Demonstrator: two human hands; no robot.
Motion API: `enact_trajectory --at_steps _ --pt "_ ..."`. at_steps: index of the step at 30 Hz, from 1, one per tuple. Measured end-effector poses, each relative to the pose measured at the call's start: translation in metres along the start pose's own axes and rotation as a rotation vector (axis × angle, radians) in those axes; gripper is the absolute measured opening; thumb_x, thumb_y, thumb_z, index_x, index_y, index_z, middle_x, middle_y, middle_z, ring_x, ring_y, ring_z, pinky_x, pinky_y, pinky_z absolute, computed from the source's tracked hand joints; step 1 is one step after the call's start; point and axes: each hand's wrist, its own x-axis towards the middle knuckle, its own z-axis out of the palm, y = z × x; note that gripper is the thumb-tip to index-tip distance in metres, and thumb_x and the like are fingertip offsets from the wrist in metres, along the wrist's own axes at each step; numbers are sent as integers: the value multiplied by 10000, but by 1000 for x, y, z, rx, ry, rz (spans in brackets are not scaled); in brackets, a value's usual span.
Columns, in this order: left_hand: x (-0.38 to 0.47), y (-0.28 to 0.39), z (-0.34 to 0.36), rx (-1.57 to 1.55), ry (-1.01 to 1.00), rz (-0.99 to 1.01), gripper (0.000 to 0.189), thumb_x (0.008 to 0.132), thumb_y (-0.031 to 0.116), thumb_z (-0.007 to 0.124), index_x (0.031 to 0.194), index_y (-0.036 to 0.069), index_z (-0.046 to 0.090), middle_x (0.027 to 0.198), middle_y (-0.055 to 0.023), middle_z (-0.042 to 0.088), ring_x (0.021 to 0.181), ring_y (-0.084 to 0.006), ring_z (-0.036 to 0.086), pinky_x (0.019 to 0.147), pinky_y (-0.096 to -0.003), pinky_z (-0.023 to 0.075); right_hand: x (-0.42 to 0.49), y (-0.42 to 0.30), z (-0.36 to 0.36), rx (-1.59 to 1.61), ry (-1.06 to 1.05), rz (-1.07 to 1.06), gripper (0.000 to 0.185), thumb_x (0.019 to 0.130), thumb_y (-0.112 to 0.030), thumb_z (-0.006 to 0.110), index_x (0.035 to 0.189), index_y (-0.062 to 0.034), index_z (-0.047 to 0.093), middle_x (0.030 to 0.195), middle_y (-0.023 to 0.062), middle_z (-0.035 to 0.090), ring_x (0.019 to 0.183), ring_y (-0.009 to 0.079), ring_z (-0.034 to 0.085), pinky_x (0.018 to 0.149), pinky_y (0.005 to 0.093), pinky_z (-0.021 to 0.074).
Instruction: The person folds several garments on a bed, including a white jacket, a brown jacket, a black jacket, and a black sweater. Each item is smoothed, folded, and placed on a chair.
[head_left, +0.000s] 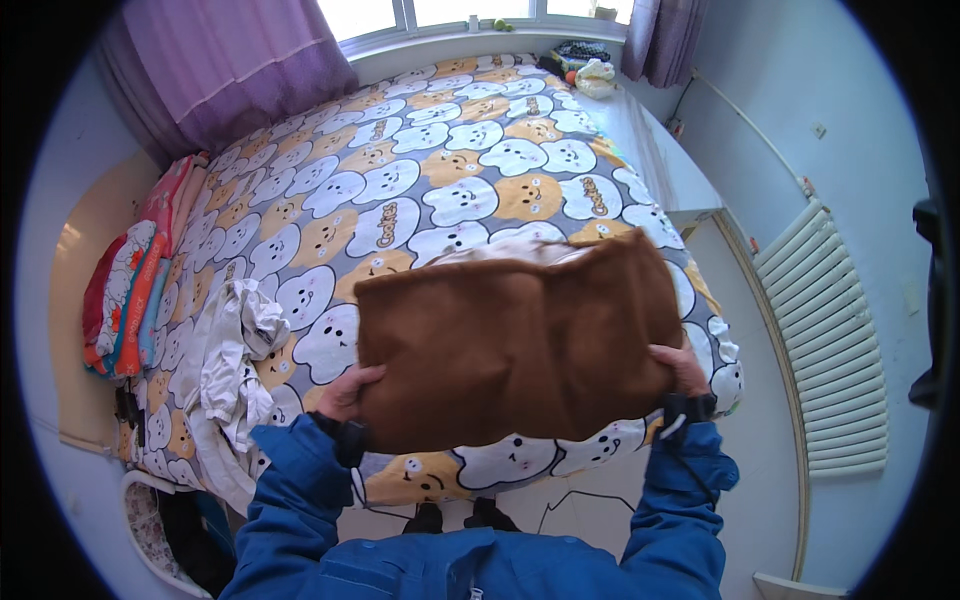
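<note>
A brown fabric piece (517, 352), apparently doubled over, spans the space between my hands above the bed. My left hand (351, 391) grips its left side near the lower corner, thumb on the near face and the other fingers hidden behind it. On the right side, my right hand (682, 366) holds the edge in the same way, with its fingers mostly hidden. Pale cloth (499, 253) shows just beyond the brown piece's top edge; whether it is part of it I cannot tell. Beneath is a patterned bed cover (465, 199) with white and orange cartoon faces.
A crumpled white garment (232, 367) lies on the bed's left side, near folded colourful bedding (127, 300). A white radiator (825, 345) lines the right wall. Bags and small items (595, 77) sit by the window. A white-framed chair (154, 525) stands lower left; a dark cable crosses the floor.
</note>
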Motion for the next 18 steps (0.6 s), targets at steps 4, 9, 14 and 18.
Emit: enact_trajectory --at_steps 4,9,14,18 --pt "71 -26 27 335 -58 104 476 854 169 614 1255 -20 440 1155 -159 572 1006 -248 598 871 -387 490 -9 -21 -73 -82 167 -67 628 730 -101 670 1283 24 398 1185 160 553 1024 264 584 905 337 472" --pt "118 -81 7 719 496 -52 467 845 180 622 1212 -28 419 904 -106 604 735 -144 584 614 -278 486 -8 66 -99 -440 624 -3 675 739 -172 674 1308 15 361 1291 179 467 1170 294 478 988 372 384" --pt "76 -96 -57 717 255 -24 361 844 164 610 1120 -33 488 805 -88 616 612 -124 580 542 -240 488 -15 116 -63 -1214 764 113 675 705 -241 672 1296 -41 414 1347 269 348 1253 391 346 1030 442 301" --pt "-2 -90 -102 706 441 71 297 833 180 597 1056 -8 537 810 -66 622 615 -119 582 549 -244 483 -25 126 -12 -1456 909 -216 576 752 -239 650 1265 -49 468 1322 278 370 1228 419 355 1026 455 293"
